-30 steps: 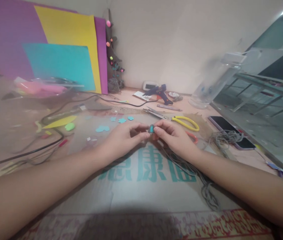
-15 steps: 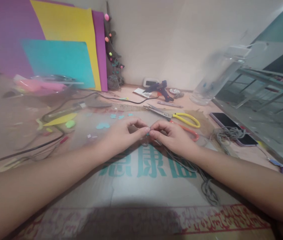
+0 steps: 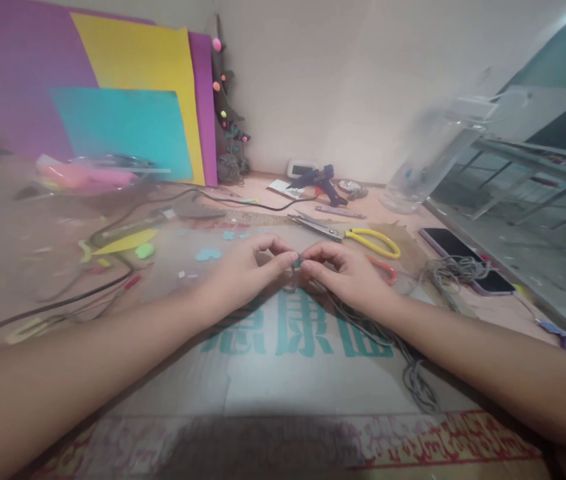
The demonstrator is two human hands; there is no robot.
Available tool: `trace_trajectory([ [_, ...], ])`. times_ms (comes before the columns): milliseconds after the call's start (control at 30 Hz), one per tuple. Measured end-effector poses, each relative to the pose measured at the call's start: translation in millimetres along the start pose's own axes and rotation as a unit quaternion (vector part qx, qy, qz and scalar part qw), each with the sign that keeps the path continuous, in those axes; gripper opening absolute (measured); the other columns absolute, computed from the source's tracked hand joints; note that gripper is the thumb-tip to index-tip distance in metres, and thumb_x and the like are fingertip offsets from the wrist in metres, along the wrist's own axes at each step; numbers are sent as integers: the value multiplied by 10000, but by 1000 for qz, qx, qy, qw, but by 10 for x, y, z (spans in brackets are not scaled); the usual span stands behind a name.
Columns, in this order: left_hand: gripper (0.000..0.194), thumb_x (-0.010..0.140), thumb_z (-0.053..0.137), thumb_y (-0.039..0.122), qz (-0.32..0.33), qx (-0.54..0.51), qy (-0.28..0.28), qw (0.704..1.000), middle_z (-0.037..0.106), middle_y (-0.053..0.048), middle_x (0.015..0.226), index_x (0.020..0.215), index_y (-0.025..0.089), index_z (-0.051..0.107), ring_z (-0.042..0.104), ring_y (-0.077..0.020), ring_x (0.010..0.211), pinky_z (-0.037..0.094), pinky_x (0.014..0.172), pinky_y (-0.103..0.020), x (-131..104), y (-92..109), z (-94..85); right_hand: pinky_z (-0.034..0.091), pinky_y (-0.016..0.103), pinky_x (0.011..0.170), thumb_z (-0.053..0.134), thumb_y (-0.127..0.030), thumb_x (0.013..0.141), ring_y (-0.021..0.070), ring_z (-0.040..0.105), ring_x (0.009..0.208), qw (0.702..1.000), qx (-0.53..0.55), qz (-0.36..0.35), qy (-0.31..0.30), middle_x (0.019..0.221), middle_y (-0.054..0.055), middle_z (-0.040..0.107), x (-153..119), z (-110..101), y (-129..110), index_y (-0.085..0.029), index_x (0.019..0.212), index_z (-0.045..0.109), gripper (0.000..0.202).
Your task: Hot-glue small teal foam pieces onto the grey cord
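My left hand (image 3: 257, 267) and my right hand (image 3: 340, 273) meet above the middle of the table, each with thumb and index finger pinched. Between the fingertips is a small teal piece (image 3: 297, 263), mostly covered by them. Thin grey cord (image 3: 363, 320) runs from under my right hand down to a loose bundle (image 3: 420, 387). Beneath both hands lies a pale sheet with large teal characters (image 3: 303, 327). Scissors (image 3: 373, 243) with yellow and orange handles lie just behind my right hand.
A dark glue gun (image 3: 320, 181) rests at the back. On the right are a phone (image 3: 463, 257), tangled grey cord (image 3: 455, 268) and a clear container (image 3: 427, 160). Teal cutouts (image 3: 209, 255), a yellow piece (image 3: 127, 241) and a black cable (image 3: 57, 303) lie left; coloured sheets (image 3: 127, 127) stand behind.
The fingertips have parted slightly, and more of the small teal piece shows between them. The view has shifted a little, while both arms stay nearly in place.
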State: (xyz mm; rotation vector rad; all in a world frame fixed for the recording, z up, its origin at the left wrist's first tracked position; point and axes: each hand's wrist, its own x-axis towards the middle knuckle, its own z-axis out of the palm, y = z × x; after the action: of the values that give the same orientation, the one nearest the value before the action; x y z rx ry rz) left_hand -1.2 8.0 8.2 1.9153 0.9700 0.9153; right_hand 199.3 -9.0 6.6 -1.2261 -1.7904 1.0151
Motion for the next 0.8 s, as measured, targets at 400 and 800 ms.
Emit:
trace_trajectory([
  [400, 262, 867, 586, 387, -47, 22, -18, 998, 733, -42, 931, 967, 178, 707, 655, -201, 840, 488, 771, -312, 19, -13, 14, 391, 243, 526, 606, -429, 890, 105, 482, 555, 999, 47, 14, 4, 660, -29, 564, -13, -11, -37, -196, 800, 557, 255],
  [800, 199, 879, 590, 358, -38, 27, -36, 998, 745, -26, 838, 828, 192, 686, 670, -173, 769, 483, 700, -272, -4, -35, 31, 403, 245, 540, 605, -383, 894, 111, 518, 583, 1000, 28, -9, -3, 677, -19, 589, -17, -11, -8, -190, 827, 596, 205],
])
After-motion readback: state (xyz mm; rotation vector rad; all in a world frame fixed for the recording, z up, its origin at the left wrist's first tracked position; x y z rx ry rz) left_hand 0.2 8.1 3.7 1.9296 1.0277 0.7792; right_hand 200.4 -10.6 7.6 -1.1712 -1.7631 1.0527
